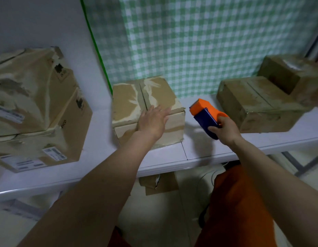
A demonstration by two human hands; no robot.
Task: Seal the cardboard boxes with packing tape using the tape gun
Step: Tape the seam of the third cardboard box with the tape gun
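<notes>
A small cardboard box (126,102) with torn paper patches stands in the middle of the white table (204,150), its top flaps closed along a centre seam. My left hand (152,120) lies over its near top edge with fingers straight. Just right of the box, my right hand (225,129) grips an orange and blue tape gun (204,114), held above the table with its orange head pointing up and left.
Two large worn boxes (35,107) are stacked at the left of the table. Two more boxes (258,104) stand at the right, one stepped behind the other. A green checked cloth (199,41) hangs behind. Another box (158,182) lies on the floor under the table.
</notes>
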